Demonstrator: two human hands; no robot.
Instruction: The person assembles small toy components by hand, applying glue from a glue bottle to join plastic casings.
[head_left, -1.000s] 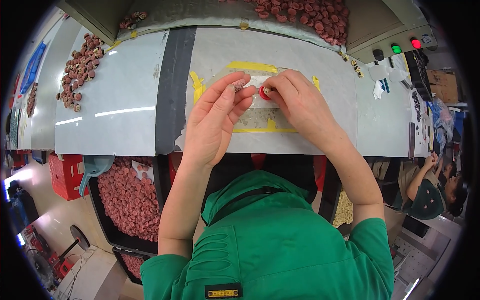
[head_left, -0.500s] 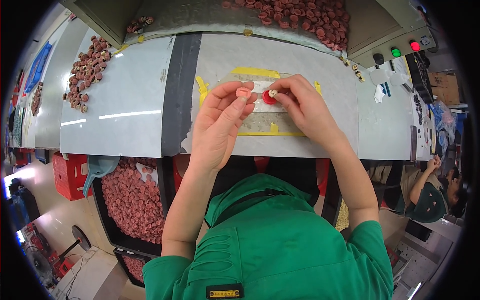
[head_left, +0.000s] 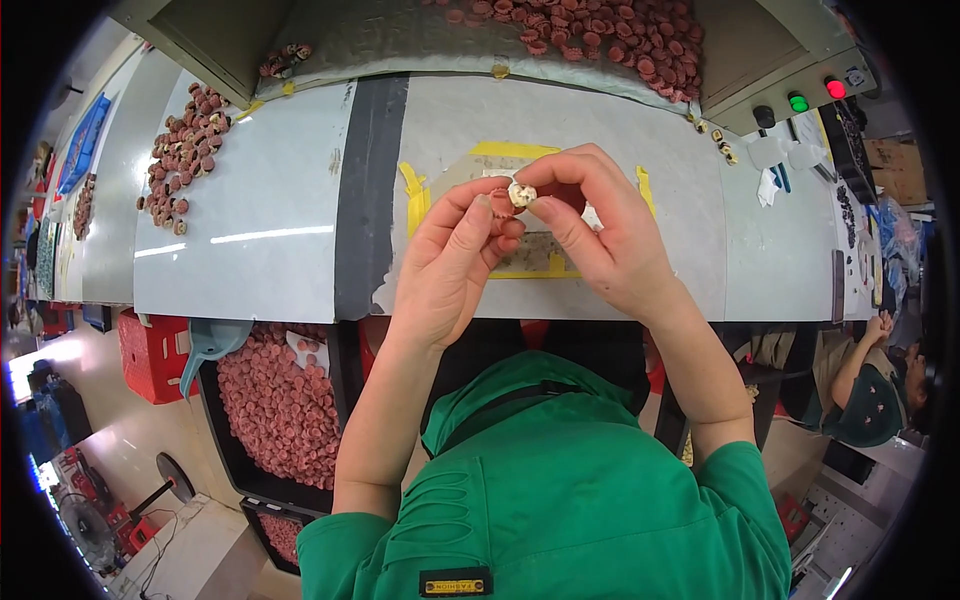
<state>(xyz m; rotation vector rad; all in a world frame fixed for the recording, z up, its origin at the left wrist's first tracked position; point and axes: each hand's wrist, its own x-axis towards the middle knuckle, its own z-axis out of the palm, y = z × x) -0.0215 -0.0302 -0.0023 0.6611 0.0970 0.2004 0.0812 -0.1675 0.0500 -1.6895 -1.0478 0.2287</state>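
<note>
Over the taped work area of the white table (head_left: 455, 125), my two hands meet. My left hand (head_left: 440, 265) pinches a small reddish-pink cap with a ridged rim (head_left: 501, 205) between thumb and fingers. Between the thumb and forefinger of my right hand (head_left: 612, 240) is a small cream-coloured piece with dark specks (head_left: 522, 195). The cream piece is against or right beside the cap's upper right side; whether it sits inside cannot be made out. My right hand hides the table spot behind it. Yellow tape (head_left: 515, 150) frames the area.
Many pink caps (head_left: 610, 35) are heaped at the back. Cap-topped pieces (head_left: 185, 150) lie at the left. Below the table edge stands a black crate (head_left: 222, 430) of pink caps, beside a red bin (head_left: 150, 355) and grey-blue scoop (head_left: 212, 340). Another person (head_left: 860, 395) sits at the right.
My right hand has moved left and brought the cream piece up to the cap in my left hand. The red round thing on the table beneath it is now hidden.
</note>
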